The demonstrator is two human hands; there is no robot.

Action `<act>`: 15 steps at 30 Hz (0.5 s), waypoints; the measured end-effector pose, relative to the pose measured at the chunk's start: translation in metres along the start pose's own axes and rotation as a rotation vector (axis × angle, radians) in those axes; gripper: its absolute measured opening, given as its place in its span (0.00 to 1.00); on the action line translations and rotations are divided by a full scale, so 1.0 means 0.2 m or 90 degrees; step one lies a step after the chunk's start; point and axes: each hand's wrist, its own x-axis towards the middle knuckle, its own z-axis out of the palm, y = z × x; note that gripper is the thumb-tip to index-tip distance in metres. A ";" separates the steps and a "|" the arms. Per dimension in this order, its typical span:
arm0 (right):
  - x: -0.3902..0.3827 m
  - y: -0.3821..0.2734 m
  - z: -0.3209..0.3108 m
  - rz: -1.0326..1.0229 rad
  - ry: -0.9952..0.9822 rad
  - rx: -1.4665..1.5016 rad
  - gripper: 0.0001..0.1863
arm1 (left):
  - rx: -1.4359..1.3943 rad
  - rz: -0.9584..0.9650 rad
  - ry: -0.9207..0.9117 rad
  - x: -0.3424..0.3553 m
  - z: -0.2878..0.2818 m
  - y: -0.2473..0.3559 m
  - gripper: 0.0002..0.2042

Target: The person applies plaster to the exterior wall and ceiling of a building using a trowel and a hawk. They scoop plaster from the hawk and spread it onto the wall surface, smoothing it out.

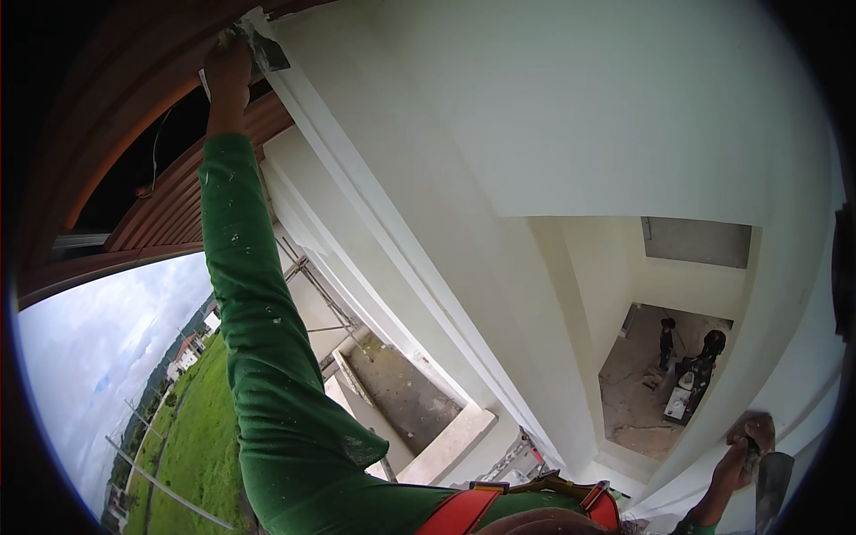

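My left arm, in a green sleeve flecked with white, stretches up to the top left. Closed around a putty knife, my left hand is at the top end of a long white wall ledge, just under the reddish-brown roof edge. White paste smears the blade. Low on the right, my right hand is closed on a tool with a dark grey flat part and a brownish, smeared upper part. Its exact kind does not show. This hand is beside the white wall.
A recess in the white wall opens onto a dusty floor with dark equipment. Red harness straps cross my body. Far below on the left lie a concrete ledge, thin poles and a green field.
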 end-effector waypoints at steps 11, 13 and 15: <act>0.02 -0.02 0.03 0.050 0.003 0.086 0.05 | 0.181 0.333 0.157 -1.34 -0.50 0.21 0.19; 0.00 -0.02 0.05 0.042 0.045 0.035 0.05 | -0.378 -0.053 0.115 -1.79 -0.42 0.41 0.12; -0.01 -0.06 0.11 0.020 0.029 0.025 0.04 | -0.694 -0.324 0.124 -2.17 -0.33 0.61 0.10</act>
